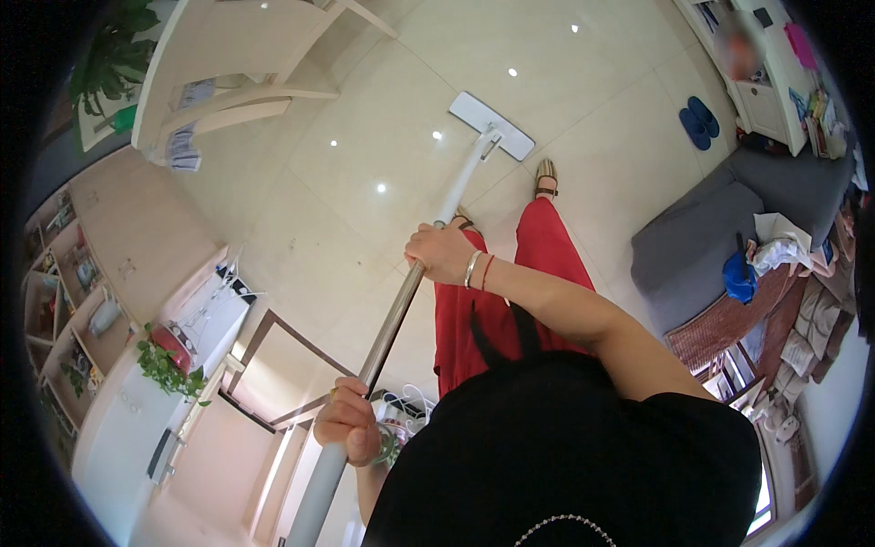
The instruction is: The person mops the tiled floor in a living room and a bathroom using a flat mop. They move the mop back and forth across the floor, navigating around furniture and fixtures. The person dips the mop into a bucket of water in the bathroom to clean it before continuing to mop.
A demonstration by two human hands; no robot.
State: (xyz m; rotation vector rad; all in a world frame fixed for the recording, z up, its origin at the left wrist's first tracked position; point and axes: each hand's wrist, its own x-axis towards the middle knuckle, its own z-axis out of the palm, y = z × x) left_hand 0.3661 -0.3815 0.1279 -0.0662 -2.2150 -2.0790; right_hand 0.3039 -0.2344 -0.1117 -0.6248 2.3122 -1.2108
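A flat mop with a white rectangular head point(493, 126) rests on the tiled floor ahead of my feet. Its pole point(392, 324), part white and part bare metal, slants back past my left side. My right hand point(442, 252), with a silver bangle and a red cord at the wrist, is wrapped round the pole's middle. Lower down, near the white upper grip, my left hand point(347, 421) closes round the same pole. My forward foot, in a striped shoe point(546, 179), stands just behind the mop head; the other shoe is partly hidden by the right hand and trousers.
A pale wooden chair point(246, 100) stands at the far left. Blue slippers point(698, 123) lie by a white cabinet point(764, 100) at the far right. To the right is a grey sofa point(697, 232) with clothes; a potted plant point(169, 365) tops the cabinet on the left.
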